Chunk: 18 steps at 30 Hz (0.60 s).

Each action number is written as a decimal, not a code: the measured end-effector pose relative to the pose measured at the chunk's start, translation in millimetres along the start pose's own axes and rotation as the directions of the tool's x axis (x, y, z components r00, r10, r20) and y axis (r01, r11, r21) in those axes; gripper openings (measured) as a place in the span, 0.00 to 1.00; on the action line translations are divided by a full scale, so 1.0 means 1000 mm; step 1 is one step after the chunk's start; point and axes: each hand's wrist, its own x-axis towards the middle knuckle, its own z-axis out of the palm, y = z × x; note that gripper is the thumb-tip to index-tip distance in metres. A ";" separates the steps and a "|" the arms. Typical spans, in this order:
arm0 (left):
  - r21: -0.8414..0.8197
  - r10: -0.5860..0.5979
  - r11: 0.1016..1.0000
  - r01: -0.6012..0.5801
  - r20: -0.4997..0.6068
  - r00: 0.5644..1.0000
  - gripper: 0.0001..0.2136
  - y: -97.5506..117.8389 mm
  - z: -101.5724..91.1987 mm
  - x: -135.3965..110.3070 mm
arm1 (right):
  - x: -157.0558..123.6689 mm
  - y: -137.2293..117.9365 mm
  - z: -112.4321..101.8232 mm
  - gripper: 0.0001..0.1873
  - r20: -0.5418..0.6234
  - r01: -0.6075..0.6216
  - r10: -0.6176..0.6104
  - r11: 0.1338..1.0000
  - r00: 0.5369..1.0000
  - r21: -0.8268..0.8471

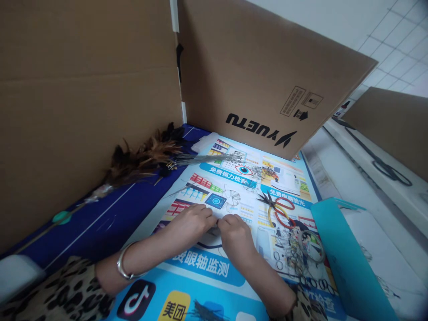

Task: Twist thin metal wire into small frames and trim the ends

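My left hand (198,219) and my right hand (234,234) meet over the printed sheet (214,307), fingertips pinched close together. A tiny dark bit shows between them; what they hold is mostly hidden by the fingers. Just beyond the fingers lie thin bent wire pieces (232,198). To the right of my right hand rest dark-jawed tools with red and yellow loop handles (279,213), jaws apart. A tangle of fine wire pieces (290,252) lies nearer, beside a round wire coil (312,246).
Cardboard panels (254,80) wall the left and back. Brown feathers (143,158) lie along the left wall, near a bundle of straight wires (210,158). A teal folder (347,258) stands at right. Dark rings (313,282) and short dark strands (207,311) lie close by.
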 end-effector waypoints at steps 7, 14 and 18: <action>-0.160 -0.121 0.981 0.110 -0.057 0.991 0.08 -0.002 0.007 0.000 | 0.005 0.001 -0.008 0.10 0.037 -0.141 0.137 0.948 0.990 0.285; -0.666 -0.359 0.715 0.215 -0.086 0.929 0.08 -0.010 0.014 0.003 | 0.007 0.007 0.001 0.05 0.168 -0.349 0.413 0.415 0.895 0.840; -0.855 -0.458 0.438 0.276 0.052 0.887 0.05 -0.008 0.020 0.005 | 0.010 0.005 -0.001 0.06 0.355 -0.389 0.433 -0.009 0.829 0.921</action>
